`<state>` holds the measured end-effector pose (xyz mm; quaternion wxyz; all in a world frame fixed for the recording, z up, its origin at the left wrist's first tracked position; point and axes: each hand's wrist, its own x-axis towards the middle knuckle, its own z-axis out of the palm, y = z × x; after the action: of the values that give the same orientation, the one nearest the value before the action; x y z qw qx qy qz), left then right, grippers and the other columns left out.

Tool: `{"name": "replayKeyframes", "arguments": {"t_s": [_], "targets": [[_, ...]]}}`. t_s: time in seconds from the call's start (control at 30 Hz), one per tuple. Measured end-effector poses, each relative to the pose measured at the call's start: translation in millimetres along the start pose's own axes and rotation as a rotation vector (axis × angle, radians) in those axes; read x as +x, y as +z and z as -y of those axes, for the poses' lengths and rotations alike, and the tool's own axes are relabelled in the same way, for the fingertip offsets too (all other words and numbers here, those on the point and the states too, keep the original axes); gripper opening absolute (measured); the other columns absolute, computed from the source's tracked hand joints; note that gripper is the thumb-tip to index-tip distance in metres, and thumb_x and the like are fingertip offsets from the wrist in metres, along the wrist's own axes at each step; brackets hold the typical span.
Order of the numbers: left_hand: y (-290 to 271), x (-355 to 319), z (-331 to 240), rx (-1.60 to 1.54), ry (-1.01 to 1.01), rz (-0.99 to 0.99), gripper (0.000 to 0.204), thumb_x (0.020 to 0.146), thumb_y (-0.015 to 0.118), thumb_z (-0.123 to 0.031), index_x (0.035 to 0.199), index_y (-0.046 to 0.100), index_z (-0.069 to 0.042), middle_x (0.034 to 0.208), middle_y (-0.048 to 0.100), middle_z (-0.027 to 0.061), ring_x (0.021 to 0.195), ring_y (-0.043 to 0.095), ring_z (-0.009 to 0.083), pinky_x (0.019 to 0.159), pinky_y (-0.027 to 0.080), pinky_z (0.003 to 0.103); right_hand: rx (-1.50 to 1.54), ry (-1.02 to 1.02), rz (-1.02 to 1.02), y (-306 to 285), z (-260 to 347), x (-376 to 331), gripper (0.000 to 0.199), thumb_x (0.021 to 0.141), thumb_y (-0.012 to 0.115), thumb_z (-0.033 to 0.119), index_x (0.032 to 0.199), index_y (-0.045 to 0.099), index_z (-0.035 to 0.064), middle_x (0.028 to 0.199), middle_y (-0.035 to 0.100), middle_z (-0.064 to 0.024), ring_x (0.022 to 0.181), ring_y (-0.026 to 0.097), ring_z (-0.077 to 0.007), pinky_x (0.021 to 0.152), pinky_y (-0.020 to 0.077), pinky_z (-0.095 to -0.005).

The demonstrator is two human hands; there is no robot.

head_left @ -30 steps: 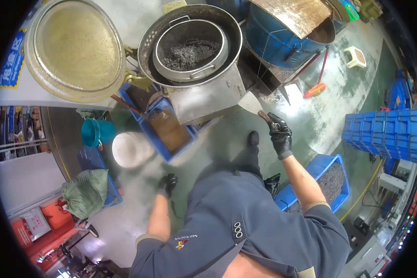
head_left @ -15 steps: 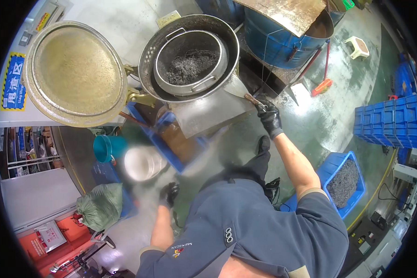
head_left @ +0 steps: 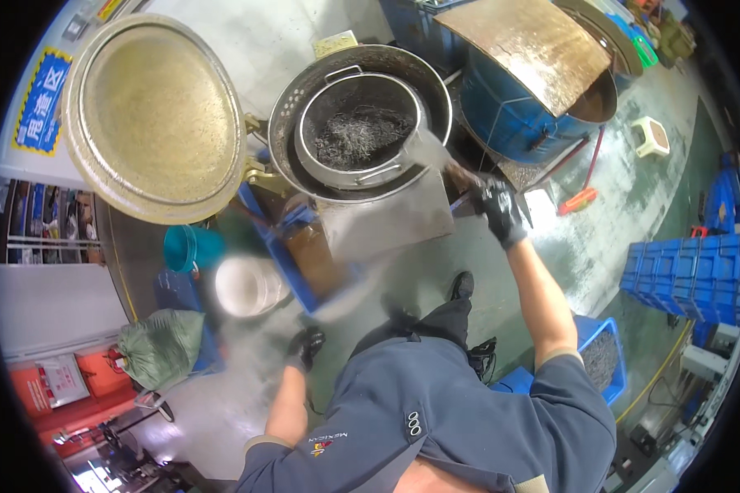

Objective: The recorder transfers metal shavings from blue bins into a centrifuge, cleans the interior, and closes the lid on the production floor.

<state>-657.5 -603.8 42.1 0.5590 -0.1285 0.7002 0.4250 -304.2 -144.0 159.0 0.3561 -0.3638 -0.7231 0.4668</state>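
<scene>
Green workshop floor (head_left: 633, 205) filled the frame. At upper centre, a metal basket of dark shavings (head_left: 360, 131) sat inside a round drum (head_left: 304, 107). Just right of it, the gloved right hand (head_left: 501, 212) gripped a blurred tool. The gloved left hand (head_left: 306, 347) hung curled at lower centre, apparently empty.

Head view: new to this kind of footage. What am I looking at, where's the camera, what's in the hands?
No machine arm here: a person works with two gloved hands. The camera sits on their head and looks down, and its fisheye lens bends straight edges. The right hand reaches forward and grips a tool too small to identify, beside a large round metal tub. Inside sits a metal basket of dark metal scraps. The tub's round lid stands open at left. The left hand hangs low, apparently empty. On the floor stand a white bucket and blue crates.
</scene>
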Motion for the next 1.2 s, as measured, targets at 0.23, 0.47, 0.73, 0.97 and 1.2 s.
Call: {"name": "replayKeyframes", "arguments": {"t_s": [0.23, 0.47, 0.73, 0.97, 1.2], "targets": [[94.7, -13.9, -95.8, 0.378, 0.789, -0.232, 0.028, 0.091, 0.057, -0.018, 0.11, 0.061, 0.001, 0.108, 0.064, 0.0137, 0.102, 0.06, 0.0216, 0.09, 0.045, 0.032, -0.784, -0.137, 0.224, 62.6, -2.1, 172.1, 0.023, 0.074, 0.061, 0.012, 0.097, 0.064, 0.0082, 0.084, 0.064, -0.0176, 0.078, 0.062, -0.037, 0.07, 0.0493, -0.0426], [275.2, -34.6, -244.4, 0.062, 1.146, -0.262, 0.026, 0.089, 0.055, -0.008, 0.114, 0.06, -0.001, 0.109, 0.064, 0.0142, 0.104, 0.061, 0.0272, 0.092, 0.046, 0.036, -0.907, -0.143, 0.7, 160.0, -13.5, 311.0, 0.032, 0.078, 0.059, 0.014, 0.11, 0.065, 0.0115, 0.1, 0.065, -0.0188, 0.097, 0.063, -0.0325, 0.084, 0.049, -0.0386], [321.9, 54.9, -268.7, 0.762, 1.381, -0.735, 0.047, 0.073, 0.068, -0.003, 0.118, 0.055, -0.008, 0.108, 0.065, 0.0075, 0.095, 0.063, 0.0272, 0.08, 0.053, 0.038, -1.074, -0.264, 1.175, 224.7, -93.9, 368.2, 0.032, 0.084, 0.05, 0.016, 0.112, 0.063, 0.0088, 0.115, 0.062, -0.0148, 0.102, 0.062, -0.0317, 0.084, 0.0504, -0.0428], [326.5, 56.4, -265.1, 0.712, 1.202, -0.723, 0.036, 0.081, 0.062, -0.007, 0.117, 0.056, -0.008, 0.108, 0.063, 0.0125, 0.093, 0.061, 0.0286, 0.081, 0.051, 0.041, -1.506, -0.763, 1.736, 173.6, -63.3, 366.7, 0.029, 0.084, 0.054, 0.016, 0.11, 0.066, 0.0102, 0.114, 0.064, -0.0128, 0.104, 0.062, -0.0285, 0.083, 0.0499, -0.0421], [327.4, 61.2, -262.7, 0.727, 1.285, -0.877, 0.029, 0.085, 0.058, -0.012, 0.113, 0.061, -0.008, 0.098, 0.066, 0.0129, 0.086, 0.062, 0.0313, 0.079, 0.048, 0.044, -1.107, -0.063, 1.193, 233.1, -121.2, 403.9, 0.032, 0.085, 0.052, 0.031, 0.107, 0.067, 0.0134, 0.103, 0.066, -0.0148, 0.098, 0.063, -0.0268, 0.083, 0.0491, -0.0378]]}}
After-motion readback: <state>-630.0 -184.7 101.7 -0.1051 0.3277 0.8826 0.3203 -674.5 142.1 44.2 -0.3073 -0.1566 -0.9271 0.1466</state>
